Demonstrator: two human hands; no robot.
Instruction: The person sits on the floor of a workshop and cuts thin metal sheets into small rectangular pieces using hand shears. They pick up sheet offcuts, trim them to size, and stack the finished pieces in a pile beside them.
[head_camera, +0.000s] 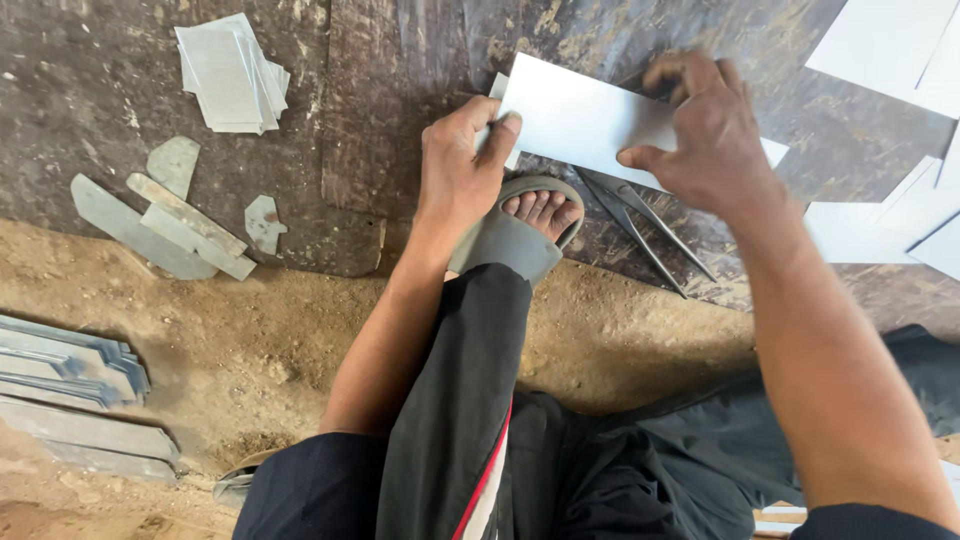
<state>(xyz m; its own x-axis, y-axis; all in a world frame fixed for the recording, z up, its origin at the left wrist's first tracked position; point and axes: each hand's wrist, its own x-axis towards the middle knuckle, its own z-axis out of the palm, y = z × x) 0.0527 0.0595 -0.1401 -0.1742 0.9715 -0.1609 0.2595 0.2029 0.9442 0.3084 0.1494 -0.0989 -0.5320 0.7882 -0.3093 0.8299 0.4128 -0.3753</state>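
I saw the left hand (462, 165) pinching the near-left corner of a pale metal sheet (585, 118), thumb on top, fingers curled beneath. The right hand (705, 130) gripped the same sheet at its three o'clock end, thumb under the near edge and fingers bent over the top. The sheet lay low over the dark work board (400, 70), at twelve o'clock from my sandalled foot (525, 225). Tin snips (645, 225) rested at the foot's three o'clock. Cut scraps (185, 225) sat at nine o'clock.
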